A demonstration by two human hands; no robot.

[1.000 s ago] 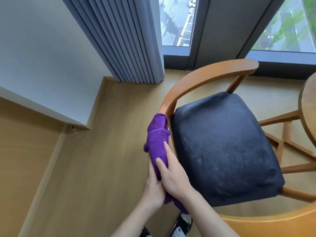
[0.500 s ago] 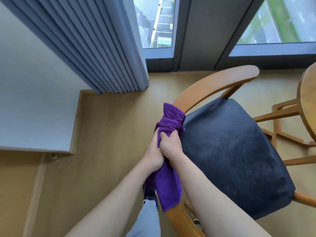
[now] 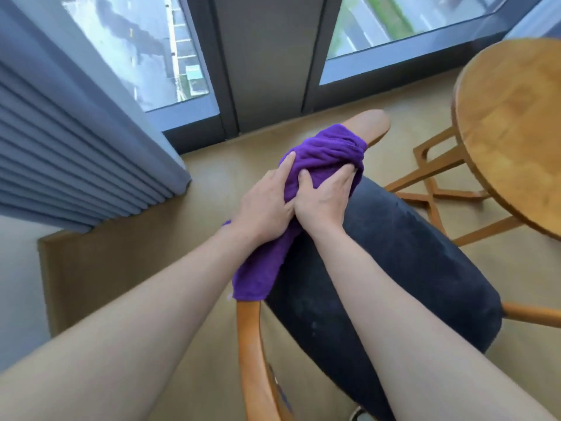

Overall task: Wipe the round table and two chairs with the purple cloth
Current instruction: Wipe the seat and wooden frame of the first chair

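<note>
Grey pleated curtain (image 3: 69,153) at 9 to 10 o'clock, hanging to the floor, hem just beside the window frame. Glazed window panes at 11 (image 3: 136,47) and 1 o'clock (image 3: 403,22), split by a broad dark grey mullion (image 3: 261,59) at 12. Through the glass: pavement and greenery far below, blurred. Tan wood-look floor (image 3: 127,238) across the centre and lower field. Pale wall (image 3: 15,287) at 8 o'clock, with a wooden skirting strip (image 3: 45,278) along its base.
</note>
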